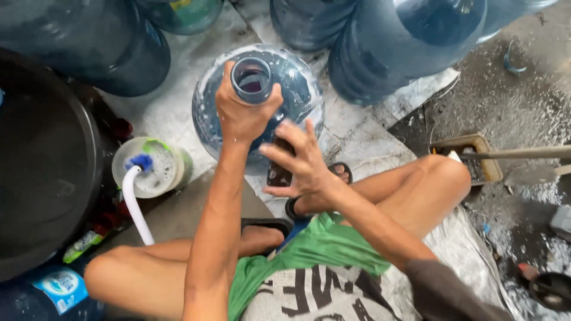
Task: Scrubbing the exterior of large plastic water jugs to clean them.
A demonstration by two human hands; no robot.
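A big blue water jug (297, 89) stands upright on the wet concrete in front of me, its open neck (251, 79) facing up. My left hand (241, 113) is wrapped around that neck. My right hand (300, 160) rests with spread fingers against the jug's near side, over a dark patch or object that I cannot make out. I sit with bent bare knees and sandals on either side of the jug.
Several more blue jugs (392, 41) crowd the back. A large black tub (41, 166) fills the left side. Beside it stands a small tub (156, 169) with a white-handled blue brush (135, 196). A brown tray (476, 160) and a long handle (523, 153) lie to the right.
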